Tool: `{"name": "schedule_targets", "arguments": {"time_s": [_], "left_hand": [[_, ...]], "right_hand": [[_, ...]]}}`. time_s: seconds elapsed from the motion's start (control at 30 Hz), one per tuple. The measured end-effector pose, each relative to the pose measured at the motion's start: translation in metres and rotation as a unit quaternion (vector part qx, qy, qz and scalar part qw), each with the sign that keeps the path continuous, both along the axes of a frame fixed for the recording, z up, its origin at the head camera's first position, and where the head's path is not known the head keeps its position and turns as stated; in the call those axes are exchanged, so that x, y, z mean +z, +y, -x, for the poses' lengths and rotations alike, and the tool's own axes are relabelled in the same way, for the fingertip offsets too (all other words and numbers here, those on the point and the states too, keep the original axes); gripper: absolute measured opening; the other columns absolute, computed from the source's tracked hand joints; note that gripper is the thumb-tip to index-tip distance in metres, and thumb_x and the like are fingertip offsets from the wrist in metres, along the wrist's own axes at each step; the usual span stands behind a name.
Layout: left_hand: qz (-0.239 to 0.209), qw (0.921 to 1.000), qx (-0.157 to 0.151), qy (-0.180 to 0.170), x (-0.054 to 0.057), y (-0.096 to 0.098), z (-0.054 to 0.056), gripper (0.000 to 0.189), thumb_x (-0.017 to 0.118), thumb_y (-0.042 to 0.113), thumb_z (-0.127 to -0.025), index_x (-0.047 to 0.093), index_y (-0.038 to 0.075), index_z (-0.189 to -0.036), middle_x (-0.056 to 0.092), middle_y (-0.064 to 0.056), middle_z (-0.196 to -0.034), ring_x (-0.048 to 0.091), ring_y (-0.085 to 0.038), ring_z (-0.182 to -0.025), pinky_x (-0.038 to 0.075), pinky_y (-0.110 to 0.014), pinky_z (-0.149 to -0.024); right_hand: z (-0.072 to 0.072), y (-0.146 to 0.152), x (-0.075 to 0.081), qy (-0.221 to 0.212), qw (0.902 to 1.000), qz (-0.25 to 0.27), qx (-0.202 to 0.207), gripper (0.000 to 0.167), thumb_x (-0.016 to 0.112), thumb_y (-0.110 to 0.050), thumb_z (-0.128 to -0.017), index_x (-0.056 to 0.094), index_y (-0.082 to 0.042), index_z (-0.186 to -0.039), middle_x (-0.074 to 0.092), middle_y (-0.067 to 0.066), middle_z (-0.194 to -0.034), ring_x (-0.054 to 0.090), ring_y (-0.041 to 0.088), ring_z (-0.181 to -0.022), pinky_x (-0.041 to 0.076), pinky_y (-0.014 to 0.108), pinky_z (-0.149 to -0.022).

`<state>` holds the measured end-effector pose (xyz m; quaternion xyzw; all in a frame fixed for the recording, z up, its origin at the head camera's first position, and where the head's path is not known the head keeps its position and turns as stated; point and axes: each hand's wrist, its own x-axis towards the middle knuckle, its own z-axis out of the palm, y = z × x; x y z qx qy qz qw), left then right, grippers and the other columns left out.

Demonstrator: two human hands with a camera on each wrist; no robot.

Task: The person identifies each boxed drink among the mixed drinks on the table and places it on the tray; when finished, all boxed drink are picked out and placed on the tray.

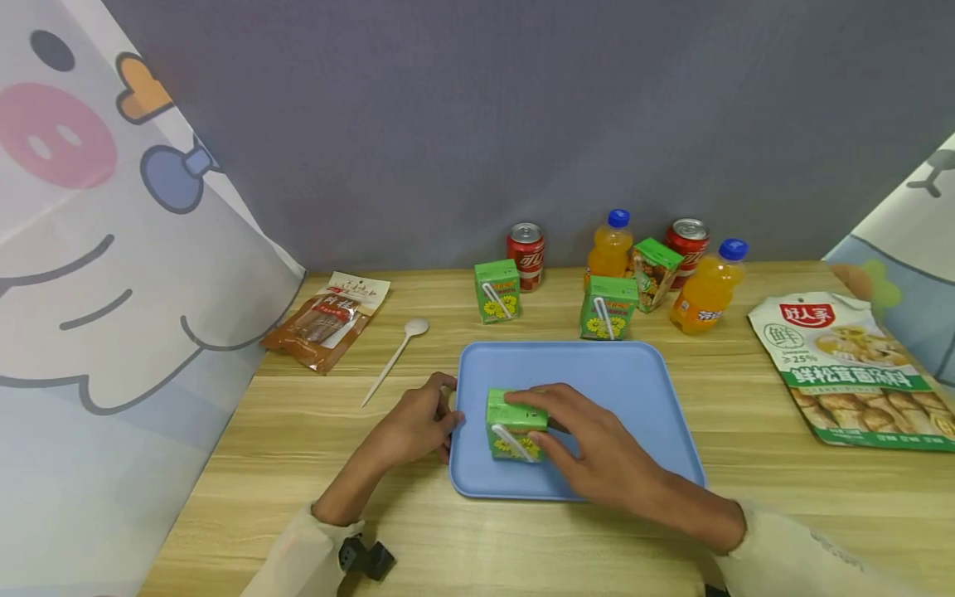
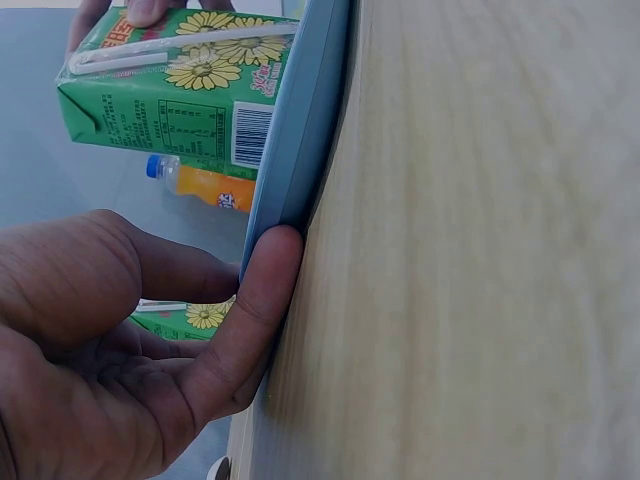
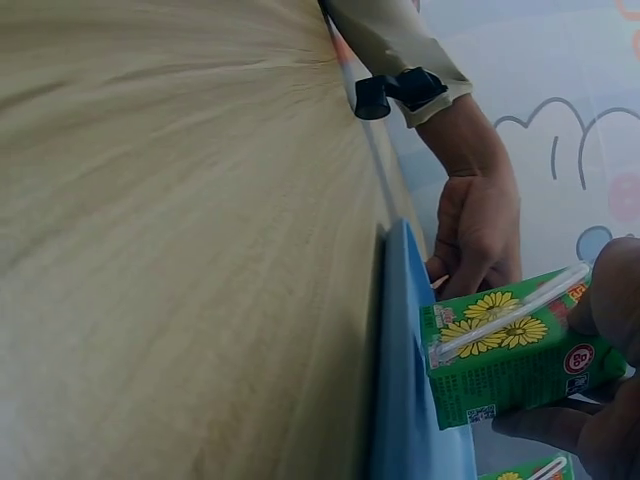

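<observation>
A blue tray point(image 1: 589, 373) lies on the wooden table. On its left part stands a small green drink carton point(image 1: 498, 419) with yellow flowers and a white straw on its front. My right hand point(image 1: 597, 452) grips this carton from above and the right, thumb at the front. At the tray's left edge, my left hand point(image 1: 414, 423) pinches the rim. The left wrist view shows the left thumb and a finger point(image 2: 262, 310) on either side of that rim. In the right wrist view the carton point(image 3: 510, 345) is close to the tray's wall point(image 3: 410, 350).
Behind the tray stand two more flowered cartons point(image 1: 497, 292) point(image 1: 608, 308), a nut-print carton point(image 1: 655, 274), red cans point(image 1: 525, 255) point(image 1: 687, 249) and orange drink bottles point(image 1: 610, 247) point(image 1: 709, 288). A white spoon point(image 1: 395, 361) and brown snack packet point(image 1: 328, 322) lie left; a mushroom-print pouch point(image 1: 850, 373) lies right.
</observation>
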<state>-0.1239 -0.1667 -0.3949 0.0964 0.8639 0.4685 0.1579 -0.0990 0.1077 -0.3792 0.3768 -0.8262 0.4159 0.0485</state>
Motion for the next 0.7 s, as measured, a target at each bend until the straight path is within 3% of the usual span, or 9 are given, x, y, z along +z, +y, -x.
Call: {"name": "schedule_targets", "arguments": {"time_s": [0.4,0.7], "left_hand": [[0.005,1.0,0.001,-0.002,-0.0004,0.0002,0.0013,0.046,0.06,0.0,-0.1,0.038,-0.006,-0.14,0.063,-0.011,-0.082,0.068,-0.02,-0.057,0.06,-0.034,-0.05],[0.012,0.9999,-0.002,0.005,-0.0016,0.0002,0.0019,0.046,0.06,0.0,-0.099,0.039,-0.007,-0.14,0.063,-0.01,-0.081,0.067,-0.02,-0.056,0.06,-0.033,-0.049]], "right_hand": [[-0.0013,0.0,-0.0081,0.023,0.9993,-0.025,0.012,0.054,0.067,-0.015,-0.099,0.047,-0.031,-0.146,0.051,-0.01,-0.139,0.053,0.011,-0.123,0.056,0.039,-0.095],[-0.0011,0.0002,-0.0102,0.025,0.9993,-0.024,0.013,0.053,0.067,-0.016,-0.099,0.046,-0.031,-0.146,0.051,-0.01,-0.138,0.054,0.01,-0.122,0.056,0.037,-0.095]]}}
